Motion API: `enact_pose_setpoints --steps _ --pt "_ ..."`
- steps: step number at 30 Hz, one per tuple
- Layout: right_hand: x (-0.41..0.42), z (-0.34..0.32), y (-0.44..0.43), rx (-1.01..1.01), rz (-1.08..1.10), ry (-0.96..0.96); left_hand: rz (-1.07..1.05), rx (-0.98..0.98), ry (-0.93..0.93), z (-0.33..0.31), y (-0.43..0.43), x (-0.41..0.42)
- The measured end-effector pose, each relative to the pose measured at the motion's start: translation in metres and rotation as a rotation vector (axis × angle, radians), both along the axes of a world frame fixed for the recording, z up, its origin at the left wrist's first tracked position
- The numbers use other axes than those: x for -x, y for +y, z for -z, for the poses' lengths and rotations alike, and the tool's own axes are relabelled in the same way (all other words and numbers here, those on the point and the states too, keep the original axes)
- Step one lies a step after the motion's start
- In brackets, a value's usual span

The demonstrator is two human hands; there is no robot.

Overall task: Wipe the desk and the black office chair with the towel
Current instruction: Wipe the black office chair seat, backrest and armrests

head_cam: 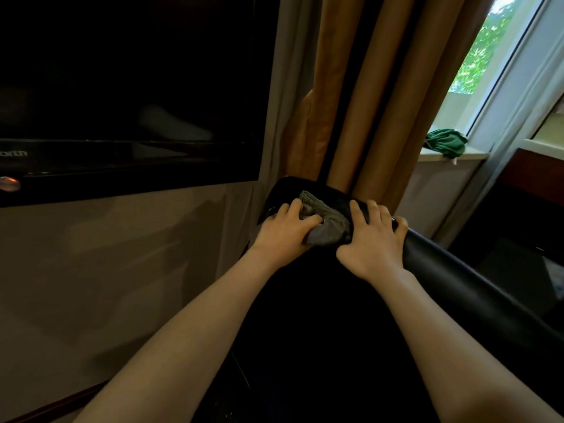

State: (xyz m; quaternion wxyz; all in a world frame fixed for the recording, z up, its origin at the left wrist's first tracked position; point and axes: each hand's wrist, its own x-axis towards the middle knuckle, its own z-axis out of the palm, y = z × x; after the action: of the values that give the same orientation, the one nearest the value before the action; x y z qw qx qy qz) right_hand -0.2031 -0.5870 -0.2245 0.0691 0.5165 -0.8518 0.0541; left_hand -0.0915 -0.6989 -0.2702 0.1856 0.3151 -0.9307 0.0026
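Note:
The black office chair (457, 279) fills the lower middle of the view, its padded top edge running from centre to lower right. A crumpled grey-green towel (328, 219) lies on that top edge. My left hand (285, 230) grips the towel's left side, fingers and thumb curled round the cloth. My right hand (374, 239) sits just right of the towel with its fingers hooked over the chair's top edge. The two hands are a few centimetres apart. The desk is not clearly visible.
A dark television (128, 96) hangs on the beige wall at left. Brown curtains (366, 96) hang right behind the chair. A green cloth (447, 142) lies on the windowsill at right, beside dark wooden furniture (534, 175).

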Motion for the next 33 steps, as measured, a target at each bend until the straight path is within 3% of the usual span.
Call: enact_pose_setpoints --steps 10,16,19,23,26,28,31,33 --pt "0.001 0.014 -0.009 0.063 0.041 0.121 -0.132 -0.128 0.138 0.017 -0.033 0.001" --pt "0.002 0.023 -0.006 0.108 0.057 0.199 -0.41 -0.513 0.315 0.029 -0.071 -0.02" --pt "0.005 0.025 -0.009 0.099 0.038 0.201 -0.508 -0.569 0.366 0.052 -0.081 -0.041" --pt "0.006 0.024 -0.011 0.093 0.04 0.208 -0.397 -0.514 0.563 0.047 -0.07 -0.037" --pt "0.006 0.018 -0.01 0.08 0.026 0.119 -0.269 -0.369 0.643 0.022 -0.053 -0.019" --pt "0.006 0.013 -0.01 0.093 0.017 0.048 -0.11 -0.233 0.622 0.011 -0.033 -0.009" --pt "0.006 0.007 -0.007 0.123 0.005 -0.062 0.121 -0.038 0.446 0.012 -0.002 0.002" --pt "0.006 0.004 -0.004 0.105 -0.009 -0.095 0.233 -0.024 0.429 0.023 0.012 0.005"
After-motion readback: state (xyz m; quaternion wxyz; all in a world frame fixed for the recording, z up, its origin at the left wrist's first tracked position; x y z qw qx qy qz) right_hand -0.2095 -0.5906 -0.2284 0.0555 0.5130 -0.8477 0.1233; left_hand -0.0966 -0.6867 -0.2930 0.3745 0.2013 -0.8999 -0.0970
